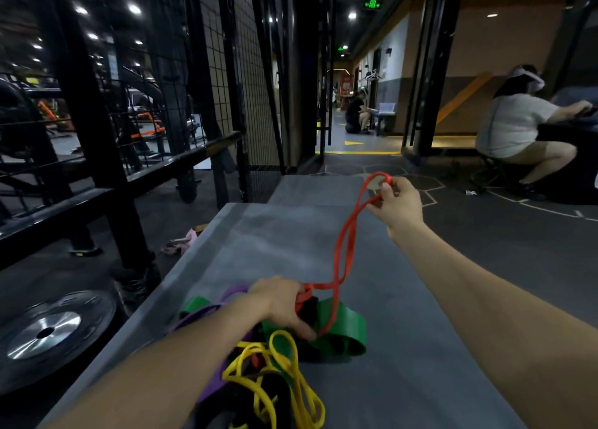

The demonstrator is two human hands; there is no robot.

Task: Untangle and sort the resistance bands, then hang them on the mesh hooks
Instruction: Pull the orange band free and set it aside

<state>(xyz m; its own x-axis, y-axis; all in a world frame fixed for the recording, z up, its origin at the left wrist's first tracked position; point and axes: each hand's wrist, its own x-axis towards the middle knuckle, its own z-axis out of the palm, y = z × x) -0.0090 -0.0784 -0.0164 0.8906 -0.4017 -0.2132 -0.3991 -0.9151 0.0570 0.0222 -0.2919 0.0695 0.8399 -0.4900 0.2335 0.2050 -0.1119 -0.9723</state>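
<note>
A tangled pile of resistance bands lies on the grey mat (pixel 291 234): a wide green band (pixel 348 326), a thin yellow band (pixel 284 364), a purple band (pixel 207 312) and black ones. A thin red band (pixel 344 250) stretches from the pile up to the far right. My right hand (pixel 396 202) pinches its far loop, held up above the mat. My left hand (pixel 284 302) grips the red band's near end on top of the pile, beside the green band.
A black wire mesh panel (pixel 226 72) and steel rack frame (pixel 97 137) stand to the left. A weight plate (pixel 48 331) lies on the floor at left. A seated person (pixel 514 127) is at the right, another sits far down the corridor (pixel 356 111).
</note>
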